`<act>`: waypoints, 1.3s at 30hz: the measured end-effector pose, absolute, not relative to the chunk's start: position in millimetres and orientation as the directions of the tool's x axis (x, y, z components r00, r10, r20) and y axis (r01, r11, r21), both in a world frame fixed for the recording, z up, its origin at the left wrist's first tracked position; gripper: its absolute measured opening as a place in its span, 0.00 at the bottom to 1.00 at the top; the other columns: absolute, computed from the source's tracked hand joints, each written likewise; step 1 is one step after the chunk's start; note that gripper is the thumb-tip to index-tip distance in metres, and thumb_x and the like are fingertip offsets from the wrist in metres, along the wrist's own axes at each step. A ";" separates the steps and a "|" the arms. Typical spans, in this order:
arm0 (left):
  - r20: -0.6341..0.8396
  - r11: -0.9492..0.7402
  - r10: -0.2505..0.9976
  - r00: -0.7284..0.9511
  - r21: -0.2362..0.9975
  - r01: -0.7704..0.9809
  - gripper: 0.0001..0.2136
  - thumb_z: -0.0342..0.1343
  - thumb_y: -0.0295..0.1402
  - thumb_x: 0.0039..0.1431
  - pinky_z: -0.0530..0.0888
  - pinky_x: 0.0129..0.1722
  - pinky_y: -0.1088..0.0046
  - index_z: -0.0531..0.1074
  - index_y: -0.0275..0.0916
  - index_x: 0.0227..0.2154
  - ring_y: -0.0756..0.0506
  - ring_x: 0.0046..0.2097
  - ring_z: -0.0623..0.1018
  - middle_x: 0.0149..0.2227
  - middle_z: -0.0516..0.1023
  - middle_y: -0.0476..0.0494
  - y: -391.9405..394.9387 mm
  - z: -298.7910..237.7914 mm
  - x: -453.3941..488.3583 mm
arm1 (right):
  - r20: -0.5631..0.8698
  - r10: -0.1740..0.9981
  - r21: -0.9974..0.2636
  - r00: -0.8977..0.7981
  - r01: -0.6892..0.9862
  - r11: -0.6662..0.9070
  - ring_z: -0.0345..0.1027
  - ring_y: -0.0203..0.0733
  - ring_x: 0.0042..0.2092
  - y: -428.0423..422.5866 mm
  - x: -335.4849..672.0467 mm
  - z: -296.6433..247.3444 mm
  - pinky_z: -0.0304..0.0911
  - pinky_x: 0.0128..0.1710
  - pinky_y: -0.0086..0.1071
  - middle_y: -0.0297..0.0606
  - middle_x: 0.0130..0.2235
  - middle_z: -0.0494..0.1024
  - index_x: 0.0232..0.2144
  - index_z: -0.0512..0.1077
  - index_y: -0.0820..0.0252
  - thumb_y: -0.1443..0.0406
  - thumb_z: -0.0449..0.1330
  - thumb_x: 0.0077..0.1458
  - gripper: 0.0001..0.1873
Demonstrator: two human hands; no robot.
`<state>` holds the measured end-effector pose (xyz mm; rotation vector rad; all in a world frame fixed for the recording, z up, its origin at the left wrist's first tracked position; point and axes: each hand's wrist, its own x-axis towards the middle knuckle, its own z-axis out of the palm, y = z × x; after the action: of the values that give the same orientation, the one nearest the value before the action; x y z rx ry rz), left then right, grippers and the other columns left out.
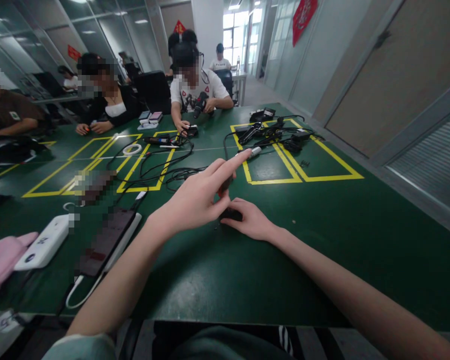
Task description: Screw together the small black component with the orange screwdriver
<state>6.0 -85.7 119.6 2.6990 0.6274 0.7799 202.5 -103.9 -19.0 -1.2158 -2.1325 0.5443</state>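
Observation:
My left hand (200, 192) is raised over the table with its index finger stretched out. Its other fingers curl around a dark object with a red part (225, 186), mostly hidden behind the hand, so its kind does not show. Just below, my right hand (252, 220) rests on the green table (195, 290) and grips a small black part (231, 214) between thumb and fingers. The dark object sits right above the black part; whether they touch is hidden. Beyond my left fingertip lies a silver-ended piece (255, 151).
Black cables and tools (270, 131) lie in yellow-taped areas ahead. On the left are a phone (107, 240), a white power strip (45, 242), a pink cloth (7, 260) and a white tape ring (131, 149). Across the table a person holds a power drill (200, 104); others sit left.

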 end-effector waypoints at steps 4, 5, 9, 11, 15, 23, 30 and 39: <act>0.465 -0.877 0.457 0.758 0.376 0.299 0.32 0.52 0.27 0.67 0.77 0.47 0.69 0.55 0.49 0.72 0.45 0.44 0.79 0.51 0.79 0.41 -81.3 113.2 5.5 | 0.341 0.848 -0.521 -0.406 0.669 0.530 0.75 0.50 0.43 -104.1 209.3 -20.9 0.71 0.43 0.42 0.44 0.39 0.82 0.45 0.79 0.60 0.60 0.66 0.62 0.12; 0.480 -0.878 0.457 0.749 0.380 0.293 0.31 0.54 0.29 0.68 0.77 0.47 0.69 0.57 0.50 0.72 0.45 0.44 0.79 0.52 0.79 0.41 -80.0 108.6 6.3 | 0.347 0.844 -0.503 -0.410 0.678 0.536 0.75 0.50 0.43 -104.4 210.4 -21.3 0.71 0.44 0.42 0.44 0.40 0.82 0.45 0.78 0.59 0.60 0.65 0.62 0.12; 0.534 -0.888 0.443 0.720 0.375 0.268 0.26 0.55 0.35 0.70 0.77 0.46 0.71 0.60 0.48 0.70 0.46 0.44 0.80 0.55 0.79 0.40 -74.7 88.1 12.6 | 0.341 0.845 -0.497 -0.412 0.684 0.534 0.76 0.51 0.43 -106.8 212.3 -21.4 0.72 0.44 0.44 0.43 0.40 0.83 0.43 0.78 0.57 0.60 0.65 0.63 0.09; 0.551 -0.889 0.447 0.705 0.356 0.286 0.26 0.54 0.36 0.71 0.77 0.44 0.73 0.61 0.49 0.69 0.46 0.43 0.81 0.52 0.80 0.41 -72.2 82.6 14.7 | 0.336 0.850 -0.517 -0.406 0.675 0.526 0.76 0.51 0.44 -108.0 212.1 -21.2 0.73 0.45 0.45 0.43 0.42 0.84 0.44 0.78 0.56 0.60 0.65 0.63 0.09; 0.564 -0.881 0.471 0.678 0.344 0.326 0.24 0.57 0.37 0.70 0.77 0.41 0.73 0.64 0.48 0.67 0.47 0.40 0.81 0.44 0.82 0.44 -68.7 86.0 12.9 | 0.345 0.848 -0.534 -0.401 0.659 0.529 0.77 0.53 0.46 -109.1 211.7 -21.9 0.74 0.48 0.48 0.45 0.45 0.84 0.47 0.77 0.57 0.59 0.64 0.63 0.12; 0.506 -0.888 0.436 0.744 0.378 0.263 0.30 0.52 0.27 0.67 0.77 0.45 0.72 0.58 0.48 0.71 0.46 0.47 0.80 0.52 0.79 0.41 -69.7 103.0 4.5 | 0.389 0.825 -0.542 -0.408 0.623 0.564 0.76 0.54 0.47 -110.8 212.9 -23.5 0.74 0.49 0.50 0.48 0.48 0.82 0.62 0.67 0.60 0.61 0.63 0.63 0.27; 0.570 -0.898 0.419 0.707 0.377 0.227 0.29 0.56 0.26 0.67 0.77 0.48 0.69 0.60 0.46 0.69 0.46 0.47 0.77 0.53 0.76 0.40 -62.3 97.8 4.4 | 0.460 0.790 -0.518 -0.405 0.600 0.610 0.77 0.50 0.44 -111.2 213.9 -27.7 0.75 0.46 0.46 0.44 0.45 0.82 0.63 0.65 0.59 0.65 0.62 0.62 0.29; 0.579 -0.908 0.388 0.717 0.376 0.188 0.27 0.54 0.23 0.65 0.77 0.49 0.70 0.64 0.42 0.66 0.45 0.50 0.78 0.56 0.77 0.40 -64.2 100.2 4.5 | 0.460 0.790 -0.508 -0.406 0.609 0.609 0.78 0.49 0.42 -112.0 214.3 -25.2 0.76 0.43 0.44 0.44 0.44 0.82 0.61 0.67 0.58 0.67 0.62 0.61 0.25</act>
<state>4.5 -64.2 100.2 2.6332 0.4528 0.9841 214.3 -112.0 -25.2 -1.0967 -2.1505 0.3401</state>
